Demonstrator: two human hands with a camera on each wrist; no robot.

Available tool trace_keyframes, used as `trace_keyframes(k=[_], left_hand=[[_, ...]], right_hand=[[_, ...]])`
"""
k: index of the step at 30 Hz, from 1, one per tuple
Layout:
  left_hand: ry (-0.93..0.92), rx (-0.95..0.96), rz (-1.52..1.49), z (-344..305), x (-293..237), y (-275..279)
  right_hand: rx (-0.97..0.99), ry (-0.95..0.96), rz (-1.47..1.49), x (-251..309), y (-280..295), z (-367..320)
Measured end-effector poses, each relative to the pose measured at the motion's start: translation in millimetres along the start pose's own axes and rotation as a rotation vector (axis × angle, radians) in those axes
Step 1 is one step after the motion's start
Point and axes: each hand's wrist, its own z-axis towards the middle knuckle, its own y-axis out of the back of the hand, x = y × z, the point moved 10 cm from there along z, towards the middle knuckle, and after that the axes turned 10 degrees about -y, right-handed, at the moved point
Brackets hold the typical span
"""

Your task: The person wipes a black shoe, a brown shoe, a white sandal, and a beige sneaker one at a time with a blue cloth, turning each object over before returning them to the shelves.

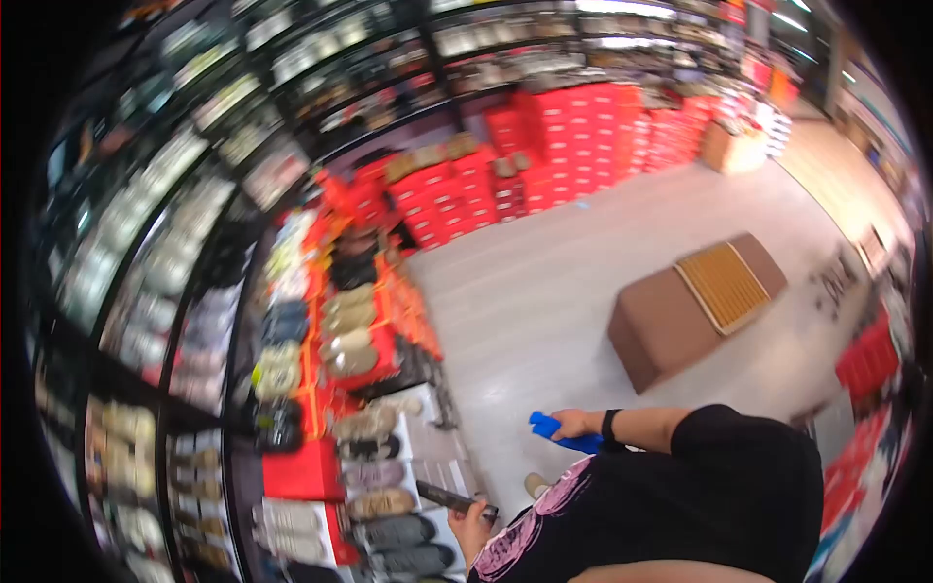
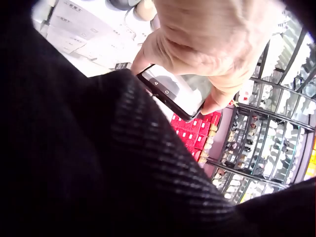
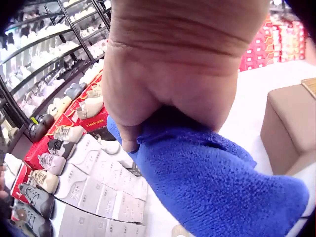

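Left hand (image 1: 470, 530) grips a black smartphone (image 2: 173, 94) beside rows of shoes (image 1: 394, 530) set on white shoeboxes (image 3: 96, 190). Right hand (image 1: 575, 425) grasps a bunched blue terry cloth (image 3: 212, 182), held over pale floor (image 1: 505, 340), brown upholstered bench (image 1: 671, 321) farther right.

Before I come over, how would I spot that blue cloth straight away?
Find the big brown bench on the pale floor. Nearer the camera is a person in a black shirt, whose right hand grips the cloth. It is bright blue, soft and fuzzy-looking, unlike the dark, flat phone in the left hand.
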Motion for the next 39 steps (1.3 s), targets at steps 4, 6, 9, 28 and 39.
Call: trace_keyframes(k=[4, 6, 9, 28, 39], left_hand=[[0.141, 0.095, 0.068, 23.4, 6.0, -24.2], [0.159, 0.206, 0.134, 36.2, 4.9, -48.8], [0.159, 0.328, 0.23, 40.7, -0.5, -98.8], [-0.302, 1.439, 0.862, -87.5, 68.2, -381.8], [-0.55, 2.074, 0.766, -242.4, 47.9, -504.0]], right_hand=[[-0.067, -0.105, -0.018, -27.3, 11.7, -29.3], [-0.128, -0.196, 0.068, -73.2, 21.4, -42.1], [-0.292, -0.388, 0.177, -158.0, 31.5, -85.2], [-0.556, -1.063, 1.094, -341.6, -189.8, -310.6], [-0.921, -0.943, 1.336, -358.4, -174.8, -340.7]])
